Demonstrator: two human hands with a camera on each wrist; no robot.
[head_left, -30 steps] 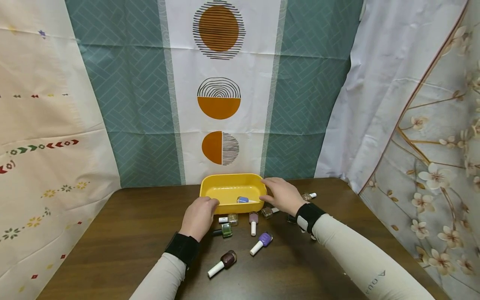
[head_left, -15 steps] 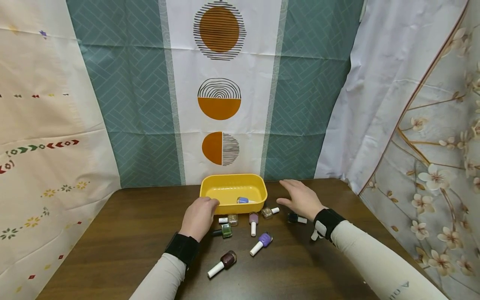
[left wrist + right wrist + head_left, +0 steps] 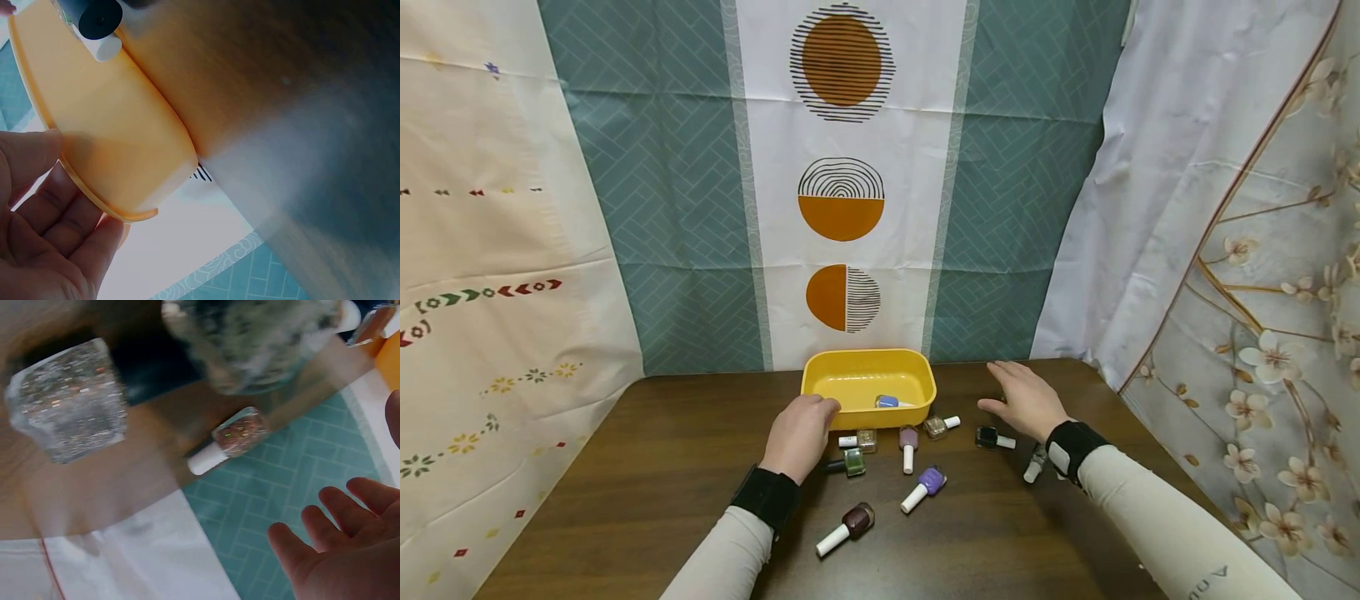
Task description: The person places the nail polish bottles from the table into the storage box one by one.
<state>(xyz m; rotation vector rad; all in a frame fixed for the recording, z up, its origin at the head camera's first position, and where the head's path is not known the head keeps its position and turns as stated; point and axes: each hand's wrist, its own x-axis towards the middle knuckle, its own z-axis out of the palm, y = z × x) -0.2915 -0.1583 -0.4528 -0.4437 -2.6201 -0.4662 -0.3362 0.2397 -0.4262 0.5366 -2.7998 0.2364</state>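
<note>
My left hand grips the front left corner of a yellow plastic tray. In the left wrist view, its thumb lies on one side of the tray's rim and the fingers on the other. A blue nail polish bottle with a pale cap lies inside. Right of the tray, my right hand hovers with spread fingers and holds nothing. Near it lie a black nail polish bottle and a silver glitter bottle, partly behind the wrist. The right wrist view shows a copper glitter bottle beyond them.
In front of the tray lie gold, green, mauve and gold-brown polish bottles. Purple and dark brown ones lie nearer on the wooden table. A patterned curtain hangs behind.
My right hand has left the tray's right end and moved right, uncovering the black and silver glitter bottles. The left hand has stayed on the tray.
</note>
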